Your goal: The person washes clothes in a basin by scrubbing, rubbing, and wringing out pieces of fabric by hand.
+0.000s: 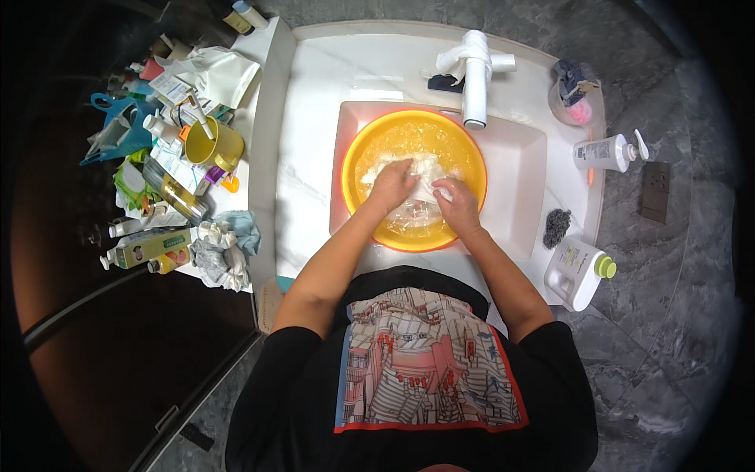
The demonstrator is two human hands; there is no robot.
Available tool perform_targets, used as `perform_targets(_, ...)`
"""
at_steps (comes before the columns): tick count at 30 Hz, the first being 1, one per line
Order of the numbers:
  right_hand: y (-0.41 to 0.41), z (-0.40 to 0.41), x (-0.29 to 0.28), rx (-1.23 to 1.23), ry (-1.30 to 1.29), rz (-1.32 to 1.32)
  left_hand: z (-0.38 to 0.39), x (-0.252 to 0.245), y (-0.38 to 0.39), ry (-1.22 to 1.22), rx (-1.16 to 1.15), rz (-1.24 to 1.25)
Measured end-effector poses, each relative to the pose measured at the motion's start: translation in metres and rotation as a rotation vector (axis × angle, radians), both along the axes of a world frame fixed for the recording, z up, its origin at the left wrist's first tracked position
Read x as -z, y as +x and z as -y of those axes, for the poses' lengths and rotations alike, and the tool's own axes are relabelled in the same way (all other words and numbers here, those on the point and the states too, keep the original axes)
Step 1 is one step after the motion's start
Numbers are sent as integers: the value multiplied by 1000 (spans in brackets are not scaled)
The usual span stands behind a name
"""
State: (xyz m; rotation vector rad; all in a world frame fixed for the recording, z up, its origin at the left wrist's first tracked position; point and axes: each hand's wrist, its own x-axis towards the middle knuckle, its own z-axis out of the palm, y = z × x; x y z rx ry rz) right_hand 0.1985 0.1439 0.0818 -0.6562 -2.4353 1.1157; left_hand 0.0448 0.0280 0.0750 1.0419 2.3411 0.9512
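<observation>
A round yellow plastic basin with an orange rim holds rippling water. It sits in a white rectangular sink, towards the sink's left side. In the water lies a bunched, wet white cloth. My left hand grips the cloth from the left, its fingers curled over the folds. On the other side my right hand pinches the cloth's right part between thumb and fingers. The submerged part of the cloth is hard to make out.
Behind the basin stands a white faucet with a cloth draped over it. On the right are a pump bottle, a dark scouring pad and a white jug with a green cap. Bottles, boxes and a yellow cup crowd the left shelf.
</observation>
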Motion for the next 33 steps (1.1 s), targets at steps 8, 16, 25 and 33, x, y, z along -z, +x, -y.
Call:
perform_targets(8,6,-8,-10,175,6,4,15,-12,-2,-217,107,675)
perform_targets(16,33,-1,-26,-96,0,244,79,-18,26,-59,75,677)
perform_targets(25,9,-7,-80,-201,32,195,75,-83,4,644,-598,426)
perform_targets(33,-53,-31,-73,-38,108,-84,45,-78,-24,503,-263,-298)
